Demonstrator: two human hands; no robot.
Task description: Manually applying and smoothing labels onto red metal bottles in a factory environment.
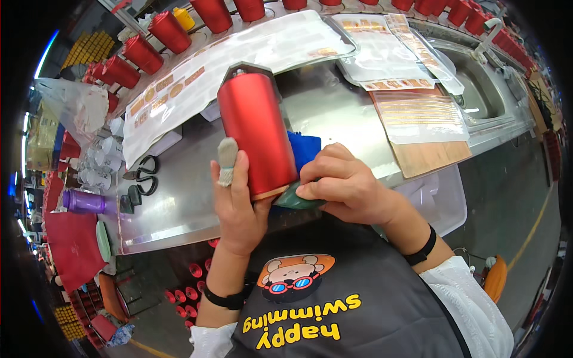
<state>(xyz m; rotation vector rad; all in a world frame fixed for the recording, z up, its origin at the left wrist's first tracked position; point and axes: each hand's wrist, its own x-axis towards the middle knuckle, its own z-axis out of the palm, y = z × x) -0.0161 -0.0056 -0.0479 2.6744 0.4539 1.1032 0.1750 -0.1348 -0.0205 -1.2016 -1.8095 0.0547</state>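
Note:
A glossy red metal cylinder (253, 128) stands tilted over the near edge of the steel bench, its far end against a dark angular stand (248, 67). My left hand (239, 206) grips its near end from the left, with a pale knitted sleeve (227, 161) on one finger. Close by on the right, my right hand (346, 185) has its fingers pinched on a flat green piece (292, 198) at the cylinder's lower rim. The exact kind of the green piece cannot be made out. Behind my right fingers lies a blue cloth (305, 148), partly hidden by the cylinder.
Sheets of gold decals (173, 83) lie along the bench's far side. More decal sheets (391, 56) and a wooden board (427, 158) are at right, by a sink (477, 89). Black-handled scissors (146, 176) and a purple cup (85, 201) sit left. Red cylinders (170, 33) line the back.

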